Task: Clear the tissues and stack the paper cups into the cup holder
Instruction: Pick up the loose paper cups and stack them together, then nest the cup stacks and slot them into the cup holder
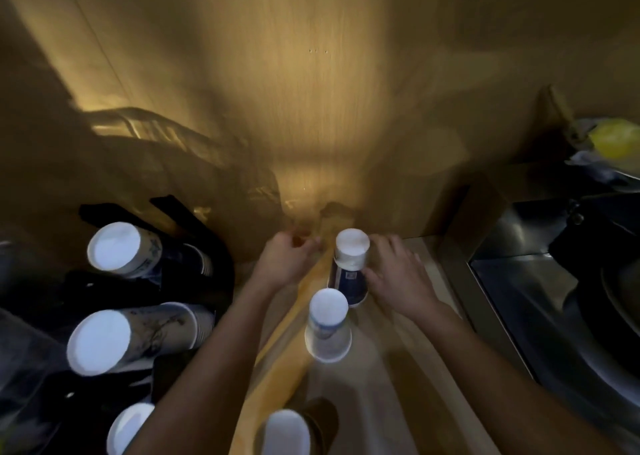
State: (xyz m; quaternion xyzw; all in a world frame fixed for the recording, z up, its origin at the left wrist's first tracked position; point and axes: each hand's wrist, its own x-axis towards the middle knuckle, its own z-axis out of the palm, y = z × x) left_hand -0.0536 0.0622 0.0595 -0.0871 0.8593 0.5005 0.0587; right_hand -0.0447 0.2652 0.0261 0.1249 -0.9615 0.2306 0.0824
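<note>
Right hand [398,278] is spreading loose fingers beside the far inverted dark-blue paper cup [349,267] on the dim wooden table [398,368], seemingly not gripping; left hand [287,257] is curling, contents unclear. Risk: nudging it into the near white inverted paper cup [327,326]. Black cup holder [194,281] is sitting left.

Paper cups [349,267]: matt white bases, printed sides. Cup holder [194,281]: black plastic. Wall [311,108]: matt wood grain. Sink [554,281]: glossy steel.

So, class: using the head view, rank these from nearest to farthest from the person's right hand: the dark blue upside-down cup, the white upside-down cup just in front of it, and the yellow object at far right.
1. Dark blue cup: just left of the right hand, at its fingertips.
2. White cup: nearer the camera, left of the wrist.
3. Yellow object: far right, behind the sink.
</note>
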